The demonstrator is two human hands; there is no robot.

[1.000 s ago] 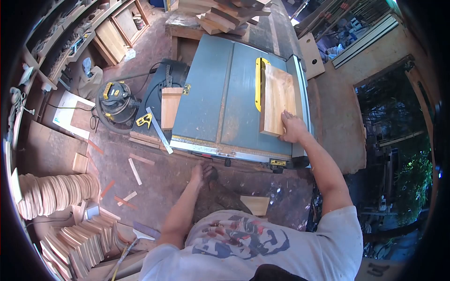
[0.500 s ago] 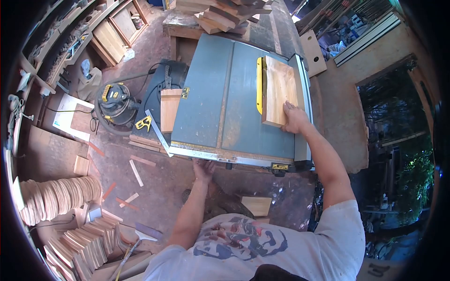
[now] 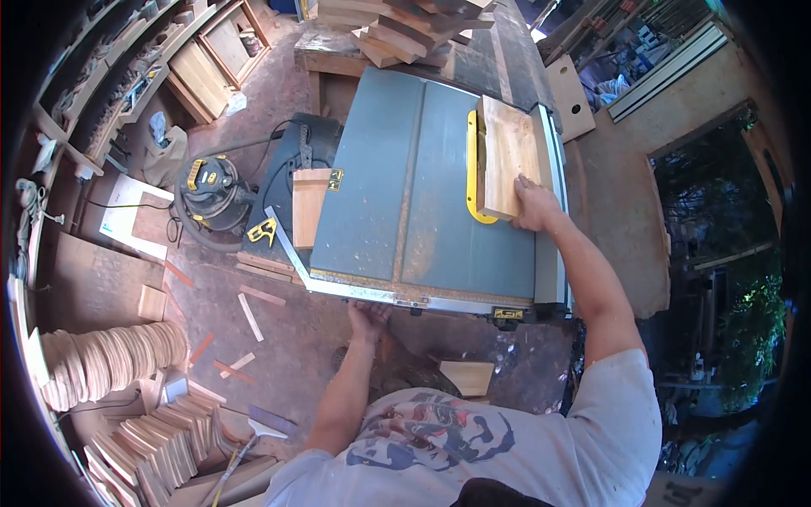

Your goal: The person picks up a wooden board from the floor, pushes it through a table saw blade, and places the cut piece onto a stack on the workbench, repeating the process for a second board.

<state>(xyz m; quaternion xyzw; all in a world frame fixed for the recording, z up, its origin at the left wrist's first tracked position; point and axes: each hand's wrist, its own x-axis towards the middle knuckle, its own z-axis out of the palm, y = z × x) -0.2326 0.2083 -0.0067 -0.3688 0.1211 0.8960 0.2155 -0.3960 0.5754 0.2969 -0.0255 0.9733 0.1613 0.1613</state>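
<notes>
A thick wooden board (image 3: pixel 505 152) lies on the grey table saw top (image 3: pixel 363 186), between the yellow insert plate (image 3: pixel 472 169) and the metal fence (image 3: pixel 551 203). My right hand (image 3: pixel 536 205) grips the board's near right corner, thumb on top, close beside the fence. The blade cannot be made out. Below the saw's front rail (image 3: pixel 355 291) is my left hand (image 3: pixel 369 321), its thumb and fingers apart. Its fingertips are partly hidden under the rail, and I see nothing held in it.
Left of the saw are another board (image 3: pixel 311 207), a yellow-handled combination square (image 3: pixel 274 232) and a shop vacuum (image 3: pixel 211 190). Cut boards are piled on the far bench (image 3: pixel 325 59). Offcuts (image 3: pixel 251 317) litter the floor near stacked wooden pieces (image 3: pixel 114 363).
My right hand has pushed the board a little farther away along the fence, exposing the near end of the yellow plate. My left hand stays below the front rail. The view has shifted slightly.
</notes>
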